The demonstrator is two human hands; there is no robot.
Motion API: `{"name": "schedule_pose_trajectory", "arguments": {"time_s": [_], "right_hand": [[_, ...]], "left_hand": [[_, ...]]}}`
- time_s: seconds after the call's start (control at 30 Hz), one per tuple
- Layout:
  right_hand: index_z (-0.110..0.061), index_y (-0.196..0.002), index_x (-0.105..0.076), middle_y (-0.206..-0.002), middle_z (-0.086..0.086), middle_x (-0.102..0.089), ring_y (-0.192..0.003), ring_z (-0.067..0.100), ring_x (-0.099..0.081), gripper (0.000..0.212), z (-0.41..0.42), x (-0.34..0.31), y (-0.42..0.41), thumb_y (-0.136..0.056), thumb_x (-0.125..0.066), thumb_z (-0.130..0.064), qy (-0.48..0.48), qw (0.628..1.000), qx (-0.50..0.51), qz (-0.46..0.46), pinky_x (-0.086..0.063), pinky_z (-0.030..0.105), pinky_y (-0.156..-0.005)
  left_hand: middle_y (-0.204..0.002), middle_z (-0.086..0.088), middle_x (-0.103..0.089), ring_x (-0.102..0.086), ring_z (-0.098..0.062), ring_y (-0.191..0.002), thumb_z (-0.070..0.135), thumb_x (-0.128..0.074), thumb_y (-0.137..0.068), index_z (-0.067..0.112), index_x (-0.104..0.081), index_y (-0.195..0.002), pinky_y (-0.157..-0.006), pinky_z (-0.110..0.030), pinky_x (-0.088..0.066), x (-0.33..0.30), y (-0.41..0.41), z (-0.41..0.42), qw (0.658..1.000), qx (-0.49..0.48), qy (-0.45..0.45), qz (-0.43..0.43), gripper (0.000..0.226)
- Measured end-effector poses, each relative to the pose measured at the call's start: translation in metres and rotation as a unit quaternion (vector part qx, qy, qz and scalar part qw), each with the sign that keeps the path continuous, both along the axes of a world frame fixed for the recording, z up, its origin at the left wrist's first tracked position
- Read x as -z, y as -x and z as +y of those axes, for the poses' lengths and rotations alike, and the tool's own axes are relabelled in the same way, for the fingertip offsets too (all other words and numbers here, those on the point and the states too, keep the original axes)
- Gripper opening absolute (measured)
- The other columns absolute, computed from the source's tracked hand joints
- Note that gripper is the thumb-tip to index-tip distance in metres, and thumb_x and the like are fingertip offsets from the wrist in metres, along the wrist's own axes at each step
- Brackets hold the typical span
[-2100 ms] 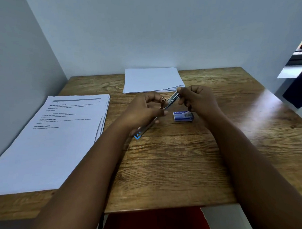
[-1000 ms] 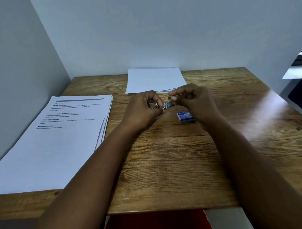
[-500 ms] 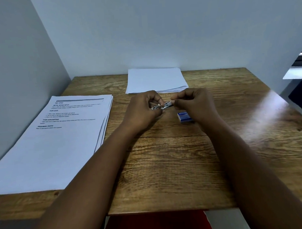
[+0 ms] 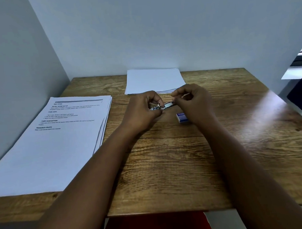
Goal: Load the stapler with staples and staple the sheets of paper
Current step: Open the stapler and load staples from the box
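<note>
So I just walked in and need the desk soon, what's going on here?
A person holds a small metal stapler in both hands above the wooden table: left hand at one end, right hand pinching the other. A blue staple box lies nearby. Both paper stacks lie untouched.

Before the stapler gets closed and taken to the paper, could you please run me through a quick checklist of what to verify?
1. Stapler held by both hands, left hand and right hand: ok.
2. Staples seated in the stapler's channel: cannot tell, fingers hide it.
3. Staple box within reach, on the table by the right hand: ok.
4. Plain paper stack lying flat at the far edge: ok.
5. Printed stack apart from the hands, on the left: ok.
6. Sheets stapled: not ok, not yet done.
</note>
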State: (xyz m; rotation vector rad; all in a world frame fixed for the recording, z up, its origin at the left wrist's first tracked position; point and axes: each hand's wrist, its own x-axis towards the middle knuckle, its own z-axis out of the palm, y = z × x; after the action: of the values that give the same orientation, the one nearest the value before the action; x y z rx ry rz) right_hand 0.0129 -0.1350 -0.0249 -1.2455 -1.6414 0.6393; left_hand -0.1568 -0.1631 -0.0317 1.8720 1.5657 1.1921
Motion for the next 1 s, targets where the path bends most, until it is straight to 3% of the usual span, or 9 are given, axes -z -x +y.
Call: {"name": "schedule_pose_trajectory", "arguments": {"time_s": [0.13,0.23,0.3,0.5,0.6,0.67,0.73,0.87,1.0], "right_hand": [[-0.017,-0.086,-0.081,-0.112,0.0,-0.06,-0.114,0.024,-0.046,0.038,-0.002,0.001,0.002,-0.079,-0.053,0.009,-0.068,0.986,-0.053,-0.144,-0.039,0.032,-0.09],[-0.017,-0.09,-0.081,-0.118,0.003,-0.06,-0.114,0.027,-0.044,0.044,-0.003,0.004,0.006,-0.077,-0.051,0.012,-0.084,0.977,-0.077,-0.18,-0.039,0.049,-0.096],[-0.021,-0.09,-0.081,-0.118,0.001,-0.059,-0.114,0.025,-0.042,0.046,-0.002,0.005,0.006,-0.077,-0.05,0.011,-0.077,0.978,-0.067,-0.183,-0.038,0.049,-0.098],[-0.023,-0.084,-0.079,-0.103,-0.008,-0.051,-0.111,0.02,-0.044,0.047,0.006,0.003,-0.005,-0.079,-0.045,0.009,-0.05,0.99,0.026,-0.126,-0.04,0.033,-0.092],[-0.022,-0.078,-0.071,-0.1,0.0,-0.058,-0.093,0.012,-0.052,0.038,0.008,0.004,-0.005,-0.083,-0.047,0.007,-0.017,0.998,0.031,-0.061,-0.04,0.02,-0.072],[-0.021,-0.083,-0.064,-0.094,0.002,-0.061,-0.08,0.013,-0.055,0.03,0.01,0.005,-0.005,-0.087,-0.048,0.004,0.021,0.999,0.031,-0.01,-0.043,0.029,-0.066],[-0.019,-0.092,-0.06,-0.09,0.005,-0.063,-0.075,0.013,-0.062,0.027,0.01,0.005,-0.006,-0.091,-0.046,0.003,0.06,0.997,0.029,0.033,-0.053,0.042,-0.071],[-0.016,-0.098,-0.062,-0.088,0.005,-0.064,-0.066,0.003,-0.066,0.026,0.008,0.005,-0.004,-0.093,-0.045,0.003,0.066,0.996,0.03,0.051,-0.058,0.05,-0.079],[-0.015,-0.096,-0.063,-0.085,0.002,-0.064,-0.072,0.024,-0.066,0.027,0.006,0.003,-0.004,-0.09,-0.048,0.006,0.049,0.996,0.021,0.065,-0.057,0.05,-0.072]], "left_hand": [[-0.072,0.013,-0.065,-0.058,0.008,-0.061,0.002,-0.081,-0.072,0.022,-0.067,-0.078,-0.057,-0.012,-0.041,-0.001,0.001,0.0,1.0,0.009,-0.003,-0.021,0.025],[-0.072,0.013,-0.066,-0.058,0.008,-0.061,0.001,-0.081,-0.071,0.019,-0.067,-0.077,-0.058,-0.011,-0.042,-0.001,0.001,-0.001,1.0,0.012,-0.007,-0.021,0.024],[-0.073,0.012,-0.067,-0.057,0.009,-0.061,0.001,-0.081,-0.071,0.02,-0.066,-0.077,-0.056,-0.009,-0.04,-0.001,0.001,-0.001,1.0,0.007,-0.009,-0.017,0.025],[-0.084,0.004,-0.073,-0.056,0.007,-0.06,0.008,-0.084,-0.071,0.025,-0.064,-0.077,-0.054,-0.01,-0.04,-0.003,0.004,0.002,1.0,-0.007,-0.008,-0.009,0.027],[-0.089,0.001,-0.074,-0.06,0.002,-0.064,0.008,-0.084,-0.071,0.028,-0.061,-0.077,-0.059,-0.021,-0.047,-0.002,0.002,0.001,1.0,0.0,-0.01,-0.009,0.031],[-0.089,0.001,-0.073,-0.066,-0.005,-0.072,0.006,-0.084,-0.071,0.026,-0.059,-0.083,-0.066,-0.026,-0.052,-0.002,0.002,0.0,0.999,0.009,-0.006,-0.042,0.034],[-0.084,0.004,-0.072,-0.064,-0.004,-0.07,0.006,-0.083,-0.072,0.024,-0.057,-0.083,-0.064,-0.022,-0.048,-0.002,0.001,-0.001,0.999,0.008,-0.011,-0.048,0.033],[-0.085,0.013,-0.073,-0.066,-0.001,-0.076,0.008,-0.081,-0.077,0.023,-0.072,-0.081,-0.068,-0.021,-0.049,-0.003,0.0,0.0,1.0,0.012,-0.002,-0.015,0.018],[-0.095,0.011,-0.073,-0.065,-0.003,-0.079,0.009,-0.08,-0.078,0.025,-0.077,-0.092,-0.069,-0.018,-0.049,-0.003,-0.001,-0.001,1.0,0.012,0.007,0.006,0.022]]}}
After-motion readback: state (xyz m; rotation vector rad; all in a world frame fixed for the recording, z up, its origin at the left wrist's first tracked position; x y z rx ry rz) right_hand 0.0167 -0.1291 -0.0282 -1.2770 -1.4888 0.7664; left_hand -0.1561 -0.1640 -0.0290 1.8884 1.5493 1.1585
